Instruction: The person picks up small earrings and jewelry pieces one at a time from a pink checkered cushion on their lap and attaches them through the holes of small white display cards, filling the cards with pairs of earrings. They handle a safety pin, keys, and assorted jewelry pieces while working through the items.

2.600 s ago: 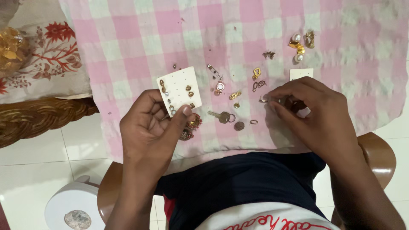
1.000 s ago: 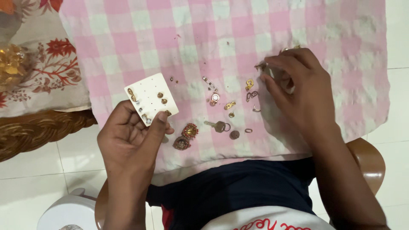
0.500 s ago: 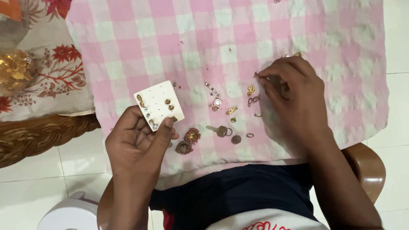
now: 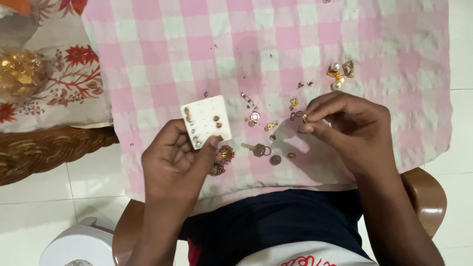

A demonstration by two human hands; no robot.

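The left hand [image 4: 172,162] grips a small white card [image 4: 206,120] of earrings by its lower edge, thumb on top, above the pink checked cloth [image 4: 276,39]. The right hand [image 4: 345,128] pinches a tiny gold earring [image 4: 304,118] at its fingertips. It looks light, slippery and easily bent, so the pinch seems best kept on its body, not the thin post.

Counted on the pink checked cloth [image 4: 276,39]:
- One white earring card [image 4: 207,119], held in the left hand [image 4: 175,165].
- One small gold piece [image 4: 304,118], pinched in the right hand [image 4: 352,133].
- One key [image 4: 255,149].
- One safety pin [image 4: 247,99].
- Two round red-and-gold earrings [image 4: 225,153].
- Two pearl earrings [image 4: 336,75].
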